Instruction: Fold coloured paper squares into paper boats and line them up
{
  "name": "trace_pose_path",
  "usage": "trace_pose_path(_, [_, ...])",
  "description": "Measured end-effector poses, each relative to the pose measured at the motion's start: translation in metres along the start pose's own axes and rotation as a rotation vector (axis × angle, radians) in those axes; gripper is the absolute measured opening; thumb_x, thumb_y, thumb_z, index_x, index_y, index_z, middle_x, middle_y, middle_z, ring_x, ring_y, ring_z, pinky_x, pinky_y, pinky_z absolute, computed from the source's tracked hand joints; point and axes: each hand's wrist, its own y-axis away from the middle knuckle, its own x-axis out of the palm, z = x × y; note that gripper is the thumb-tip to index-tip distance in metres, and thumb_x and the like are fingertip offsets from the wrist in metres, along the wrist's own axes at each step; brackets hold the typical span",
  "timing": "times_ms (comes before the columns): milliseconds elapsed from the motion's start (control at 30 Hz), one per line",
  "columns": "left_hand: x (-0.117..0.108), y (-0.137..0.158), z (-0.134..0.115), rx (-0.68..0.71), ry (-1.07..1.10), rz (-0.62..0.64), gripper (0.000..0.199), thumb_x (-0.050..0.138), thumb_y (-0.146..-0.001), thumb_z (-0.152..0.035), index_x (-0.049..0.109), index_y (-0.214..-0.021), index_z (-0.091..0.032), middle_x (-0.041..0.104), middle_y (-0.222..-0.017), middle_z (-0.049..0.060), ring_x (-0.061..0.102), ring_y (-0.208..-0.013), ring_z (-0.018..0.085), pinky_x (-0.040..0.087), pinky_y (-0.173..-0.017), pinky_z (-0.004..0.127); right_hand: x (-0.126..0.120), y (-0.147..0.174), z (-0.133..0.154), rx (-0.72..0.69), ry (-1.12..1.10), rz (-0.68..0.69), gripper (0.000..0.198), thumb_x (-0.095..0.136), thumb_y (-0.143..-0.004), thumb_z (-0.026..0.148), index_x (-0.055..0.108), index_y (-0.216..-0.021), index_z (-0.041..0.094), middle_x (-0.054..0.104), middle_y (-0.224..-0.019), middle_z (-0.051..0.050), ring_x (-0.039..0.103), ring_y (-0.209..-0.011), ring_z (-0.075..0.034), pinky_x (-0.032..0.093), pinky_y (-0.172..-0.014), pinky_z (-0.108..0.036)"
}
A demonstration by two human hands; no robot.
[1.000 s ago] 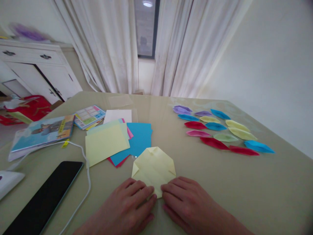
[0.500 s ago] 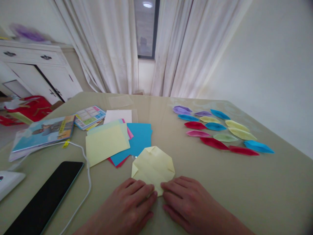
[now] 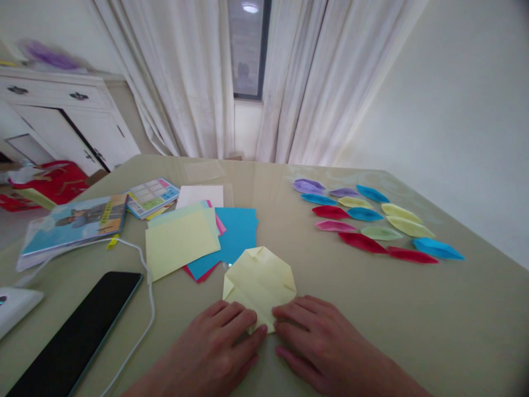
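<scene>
Head view: your left hand (image 3: 217,344) and right hand (image 3: 314,342) both touch the folded yellow paper (image 3: 260,281), so neither is nearer. The paper lies directly ahead of the hands, flat on the tabletop (image 3: 380,320), narrowing toward you between your fingertips. No marked long axis is found; the outline is many-sided, its visible corners turned in.

Pose: both hands are palm down, fingers close together and angled inward, with a narrow gap between the two sets of tips. Your left thumb sits at the paper's near edge. You cannot be recorded as pinching or merely pressing; the undersides are hidden.

Outward: blue sheets (image 3: 239,231) and yellow sheets (image 3: 182,242) lie beyond to the left, the phone (image 3: 78,331) well left, and folded coloured pieces (image 3: 365,214) far right.
</scene>
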Motion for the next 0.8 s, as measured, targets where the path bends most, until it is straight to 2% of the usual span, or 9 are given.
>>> trace_pose_path(500, [0.0024, 0.001, 0.0014, -0.003, -0.001, -0.037, 0.022, 0.065, -0.104, -0.023, 0.066, -0.126, -0.024, 0.07, -0.105, 0.004, 0.066, -0.095, 0.02, 0.052, -0.089, 0.033, 0.0001, -0.0003, -0.0028, -0.019, 0.024, -0.007, 0.011, 0.063, -0.105, 0.03, 0.07, -0.108, 0.022, 0.078, -0.121, -0.003, 0.072, -0.103, -0.022, 0.05, -0.096, -0.035])
trace_pose_path(700, [0.001, -0.0001, 0.0016, 0.004, -0.006, -0.047, 0.022, 0.065, -0.104, -0.024, 0.067, -0.126, -0.025, 0.069, -0.104, 0.003, 0.065, -0.093, 0.02, 0.052, -0.089, 0.032, -0.0016, -0.0001, -0.0029, -0.021, 0.02, -0.025, 0.018, 0.063, -0.105, 0.032, 0.069, -0.12, 0.023, 0.078, -0.123, -0.004, 0.072, -0.104, -0.022, 0.051, -0.094, -0.034])
trace_pose_path(800, [0.0013, -0.001, 0.0014, 0.001, -0.013, -0.046, 0.021, 0.064, -0.104, -0.023, 0.067, -0.126, -0.025, 0.069, -0.103, 0.003, 0.065, -0.093, 0.02, 0.053, -0.089, 0.032, -0.0041, -0.0013, -0.002, -0.056, 0.041, 0.006, 0.017, 0.062, -0.106, 0.032, 0.07, -0.118, 0.023, 0.078, -0.123, -0.005, 0.072, -0.106, -0.022, 0.051, -0.096, -0.034])
